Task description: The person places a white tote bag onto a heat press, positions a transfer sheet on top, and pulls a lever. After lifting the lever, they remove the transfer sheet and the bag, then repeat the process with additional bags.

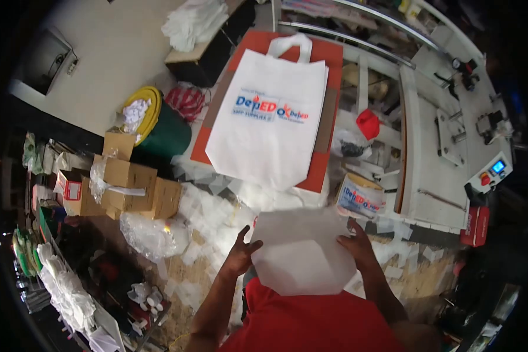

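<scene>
A white bag (pixel 302 252) with cut-off lower corners hangs in front of my red shirt, its visible face plain. My left hand (pixel 242 253) pinches its left edge, thumb against the material. At the right edge my right hand (pixel 355 243) grips the same bag. Beyond it, a white tote bag (pixel 270 141) printed with "DepED" in blue and red lies flat on a red-orange board (pixel 315 176), its handle loop pointing away from me.
Cardboard boxes (pixel 132 185) and a green bin (pixel 167 132) stand to the left. White scraps (pixel 208 214) litter the floor. On the right are a white machine frame (pixel 431 182) with a control panel (pixel 491 170) and a printed box (pixel 361 193).
</scene>
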Motion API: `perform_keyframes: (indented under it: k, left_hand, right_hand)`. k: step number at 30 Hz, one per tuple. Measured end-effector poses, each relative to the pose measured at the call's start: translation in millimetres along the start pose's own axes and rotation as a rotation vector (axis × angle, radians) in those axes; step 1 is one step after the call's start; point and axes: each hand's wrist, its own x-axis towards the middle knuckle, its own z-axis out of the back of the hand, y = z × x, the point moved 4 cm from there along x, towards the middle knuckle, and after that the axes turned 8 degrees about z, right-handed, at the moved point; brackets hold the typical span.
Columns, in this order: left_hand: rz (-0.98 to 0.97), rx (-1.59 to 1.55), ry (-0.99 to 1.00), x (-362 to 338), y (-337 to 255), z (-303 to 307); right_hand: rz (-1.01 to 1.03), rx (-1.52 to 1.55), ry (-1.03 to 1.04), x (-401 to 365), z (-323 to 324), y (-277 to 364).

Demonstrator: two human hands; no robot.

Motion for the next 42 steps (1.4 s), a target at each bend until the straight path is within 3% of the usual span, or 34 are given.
perform_keyframes:
  k: [2,4,6,7,10,12,14,15,16,17,19,20,21,22,24,26,27,28,29,30,31,32,33,34,35,38,42]
  left_hand:
    - [-0.233,0.287,-0.019,-56.2,-59.7,-49.6]
    - [-0.363,0.418,-0.075,-92.5,-103.8,-51.9]
    - [-0.474,0.372,-0.126,-118.2,-132.9,-27.2]
    - [-0.587,0.564,-0.251,-131.0,-148.4,-3.6]
    - [-0.781,0.945,-0.634,-182.2,-176.0,83.7]
    - [-0.744,0.94,-0.794,-244.1,-210.8,112.4]
    - [-1.044,0.839,-0.879,-324.1,-257.0,91.4]
    - [-1.165,0.783,-0.928,-352.3,-277.7,82.1]
    - [-1.288,0.722,-0.976,-377.9,-300.5,72.4]
    - [-1.449,0.743,-0.998,-398.2,-322.5,53.5]
    - [-1.76,0.75,-0.959,-416.6,-365.1,20.0]
    - [-1.908,0.735,-0.893,-419.5,-385.5,6.8]
    - [-2.048,0.63,-0.688,-414.2,-403.0,-5.5]
    - [-2.167,0.517,-0.472,-404.5,-416.9,-19.4]
    - [-2.436,0.543,-0.756,-385.2,-420.9,-67.0]
    - [-2.58,0.454,-0.362,-322.0,-449.7,-74.6]
    - [-2.597,0.611,-0.485,-294.9,-455.7,-95.9]
    - [-2.602,0.771,-0.61,-266.8,-452.0,-123.3]
    - [-2.256,0.828,-0.663,-230.5,-450.2,-138.7]
    - [-2.028,0.979,-0.676,-164.7,-457.6,-134.1]
    - [-1.832,1.158,-0.676,-88.1,-458.0,-123.7]
    - [-1.377,1.313,-0.711,-23.8,-442.9,-109.5]
    - [-1.137,1.413,-0.653,38.2,-425.1,-85.4]
    - [-0.95,1.424,-0.591,69.6,-405.5,-67.3]
    - [-1.026,1.454,-0.703,95.9,-384.7,-45.8]
    - [-1.099,1.351,-0.753,75.4,-366.6,-47.9]
    - [-1.17,1.334,-0.743,71.4,-367.6,-45.9]
  right_hand:
    - [0.059,0.077,0.027,-23.0,2.9,39.6]
    - [0.054,0.08,0.067,-32.0,-10.2,66.3]
    - [0.094,-0.308,0.15,-26.7,-57.6,81.8]
    - [0.039,-0.448,0.176,-18.4,-85.9,78.6]
    - [-0.048,-0.18,0.564,31.1,-184.1,9.6]
    - [-0.137,-0.194,0.691,17.0,-269.5,38.6]
    - [0.128,-0.237,0.847,31.1,-347.5,71.8]
    - [0.284,-0.292,0.889,10.3,-371.3,142.6]
    - [0.456,0.062,0.988,39.5,-398.8,147.7]
    - [0.557,-0.067,0.913,30.3,-405.7,212.9]
    - [1.084,0.086,0.739,11.9,-388.9,323.0]
    - [1.146,-0.167,0.475,-14.2,-361.1,369.9]
    - [1.379,-0.116,0.241,-38.3,-338.1,400.6]
    - [1.803,-0.011,0.024,-65.5,-315.7,423.6]
    - [2.294,-0.084,-0.334,-95.9,-275.4,439.2]
    - [2.331,-0.18,-0.552,-95.7,-243.9,433.1]
    - [2.192,-0.306,-0.65,-85.1,-234.0,426.9]
    - [1.857,-0.367,-0.649,-56.8,-223.8,416.6]
    - [1.521,-0.411,-0.638,-19.6,-213.0,397.9]
    - [1.399,-0.462,-0.637,17.8,-204.8,372.8]
    - [1.192,-0.554,-0.536,105.1,-174.5,320.5]
    - [1.131,-0.816,-0.48,155.5,-159.4,268.2]
    - [0.708,-0.9,-0.341,179.0,-157.2,224.8]
    - [0.834,-0.978,-0.395,204.7,-150.3,173.9]
    - [0.907,-0.913,-0.448,218.0,-145.5,137.6]
    - [0.914,-1.012,-0.615,177.2,-164.4,142.1]
    - [0.974,-1.006,-0.678,168.0,-169.6,143.4]
